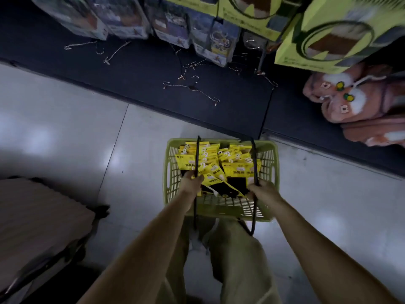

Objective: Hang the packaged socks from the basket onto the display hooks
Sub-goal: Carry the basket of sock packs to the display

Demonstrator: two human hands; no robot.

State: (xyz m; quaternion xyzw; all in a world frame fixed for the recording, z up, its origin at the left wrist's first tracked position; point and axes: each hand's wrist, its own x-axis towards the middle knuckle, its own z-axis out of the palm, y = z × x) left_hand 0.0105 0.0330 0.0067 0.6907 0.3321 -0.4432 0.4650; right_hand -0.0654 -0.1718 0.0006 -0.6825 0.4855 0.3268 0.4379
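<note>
A green plastic basket (268, 205) hangs over the tiled floor in front of my legs. It is filled with several yellow packaged socks (234, 170), each with a white hook tab. My left hand (191, 183) is closed around the left black wire handle (197, 156). My right hand (262, 191) is closed around the right black wire handle (254, 159). Above, at the top of the view, packaged goods hang on the display hooks (219, 38) of the dark rack.
Loose metal hangers (190, 88) lie on the dark base shelf (142, 69) of the rack. Pink plush slippers (350, 99) sit at the right, under yellow-green boxes (335, 36). A ribbed suitcase-like case (37, 224) stands on the floor at my left.
</note>
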